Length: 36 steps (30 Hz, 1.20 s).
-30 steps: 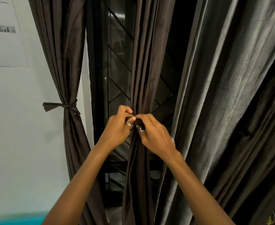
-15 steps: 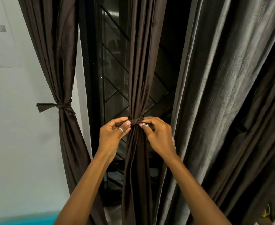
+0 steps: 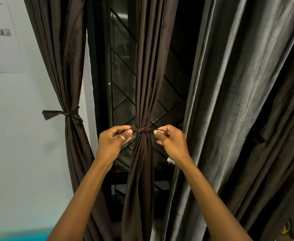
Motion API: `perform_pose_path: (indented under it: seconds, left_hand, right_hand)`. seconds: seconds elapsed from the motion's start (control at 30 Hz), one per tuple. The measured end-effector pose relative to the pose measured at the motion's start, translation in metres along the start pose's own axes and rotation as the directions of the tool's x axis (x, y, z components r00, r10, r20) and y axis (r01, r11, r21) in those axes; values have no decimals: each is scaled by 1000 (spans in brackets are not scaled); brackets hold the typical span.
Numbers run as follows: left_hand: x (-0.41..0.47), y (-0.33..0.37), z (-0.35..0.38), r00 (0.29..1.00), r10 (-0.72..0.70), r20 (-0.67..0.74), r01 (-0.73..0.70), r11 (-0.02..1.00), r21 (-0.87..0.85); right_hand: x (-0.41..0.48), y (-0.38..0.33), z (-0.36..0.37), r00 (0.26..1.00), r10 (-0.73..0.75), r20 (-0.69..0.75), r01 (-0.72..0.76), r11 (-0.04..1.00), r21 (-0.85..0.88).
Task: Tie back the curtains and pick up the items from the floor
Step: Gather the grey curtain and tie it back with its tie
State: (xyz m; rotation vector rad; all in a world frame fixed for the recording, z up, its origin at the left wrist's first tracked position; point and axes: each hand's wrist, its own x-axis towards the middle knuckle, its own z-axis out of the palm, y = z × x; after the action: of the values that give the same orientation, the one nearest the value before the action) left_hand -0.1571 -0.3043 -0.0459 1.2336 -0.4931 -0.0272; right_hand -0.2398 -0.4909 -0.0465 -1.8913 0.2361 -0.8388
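A dark brown middle curtain (image 3: 148,66) hangs gathered in front of a barred window. A brown tie strip (image 3: 142,130) is knotted around its waist. My left hand (image 3: 112,142) pinches the strip's left end and my right hand (image 3: 173,144) pinches its right end, both stretched out sideways from the knot. To the left, another brown curtain (image 3: 61,54) is bound with its own knotted tie (image 3: 68,113). No floor items can be made out clearly.
A wide grey curtain (image 3: 238,101) hangs loose at the right, close to my right arm. The dark window grille (image 3: 123,87) is behind the middle curtain. A white wall with a paper sheet (image 3: 2,40) is at the left. Some small objects (image 3: 286,229) lie at the bottom right corner.
My hands were together at the knot a second ago. They have since moved apart sideways, drawing the tie's ends out and cinching the knot on the middle curtain.
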Motion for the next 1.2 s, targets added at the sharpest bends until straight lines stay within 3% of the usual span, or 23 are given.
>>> perform_pose_path:
  seconds: [0.17,0.37,0.53,0.97,1.07,1.2]
  left_hand:
    - [0,-4,-1,1000,-10,-6,10,1000,22]
    - [-3,-17,2,997,-71,19,65,977,204]
    - [-8,-28,3,988,-125,92,91,946,312]
    - [-21,-47,26,950,-165,267,79,949,306]
    - [-24,-51,37,942,-185,279,87,940,329]
    - [-25,-50,50,949,-169,266,62,927,370]
  right_hand:
    - [-6,-4,15,999,32,30,-33,998,52]
    - [-14,2,29,997,78,-9,-76,992,103]
    - [-19,4,30,992,119,-50,-116,991,62]
    - [-19,10,-26,944,194,-266,-249,950,-190]
    - [0,-1,-44,941,105,-322,-211,926,-314]
    - [49,-33,-67,895,-219,-389,37,905,-423]
